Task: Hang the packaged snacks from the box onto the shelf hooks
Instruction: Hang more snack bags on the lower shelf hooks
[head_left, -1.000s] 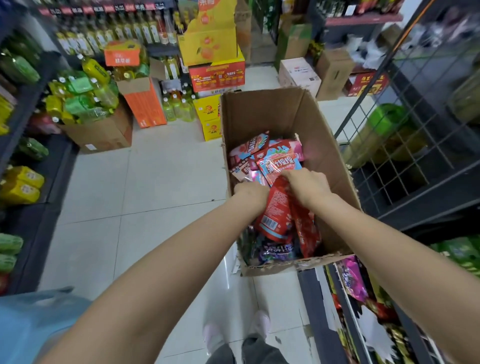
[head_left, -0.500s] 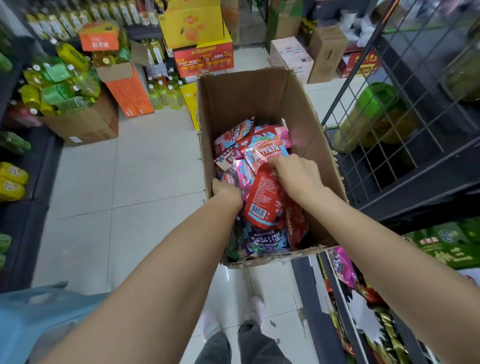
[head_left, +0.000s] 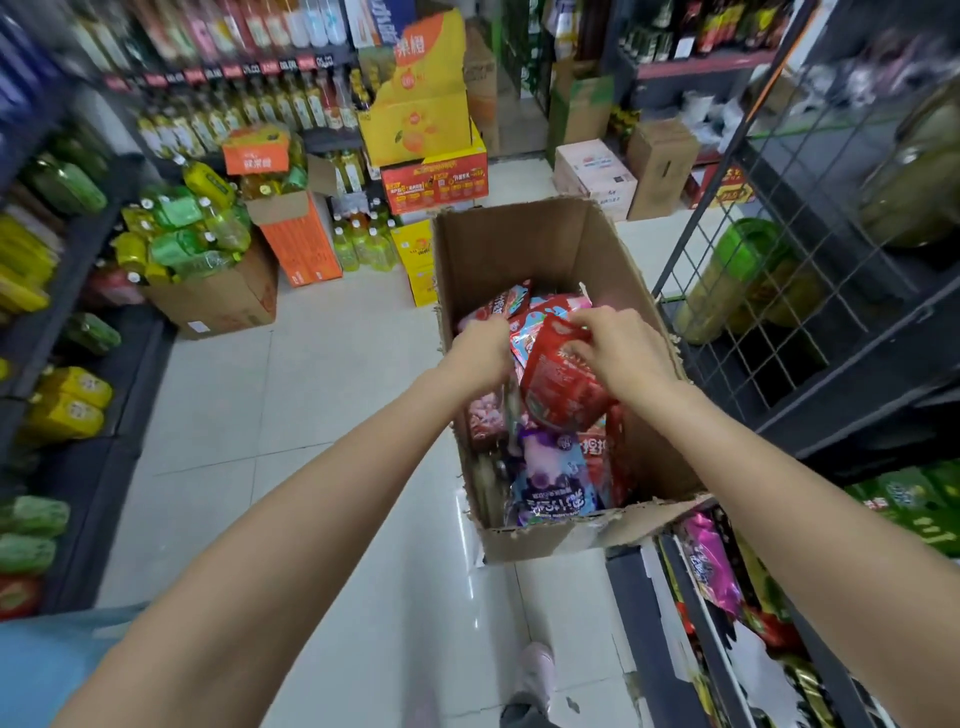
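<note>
Right hand (head_left: 618, 353) grips the red pack (head_left: 563, 387) at its top edge, fingers curled over it, thumb side pinching; pack lifted clear of the pile, tilted, bottom toward the near wall of the box (head_left: 524, 244). Left hand (head_left: 483, 348) is down in the packs along the left wall, fingers curled in; can't tell if it's clamped on a pack or just parting the pile, fingertips are hidden.

Step in hand, as I judge it: pull one pack out and find its hang hole. Do it well: keep the pinch near the top edge so the hole stays free and facing up, use the left hand to hold the others down so nothing drags out with it, lift straight up past the box wall.

Remaining packs fill the box: purple pack (head_left: 550, 483) at the near end, pink and red ones at the far end. Box sits on the floor, right wall against the wire rack (head_left: 769, 291). No hooks in view here; shelf (head_left: 727, 597) at lower right shows packs already in place. Most of the stock is still in the box, so the task looks early.
</note>
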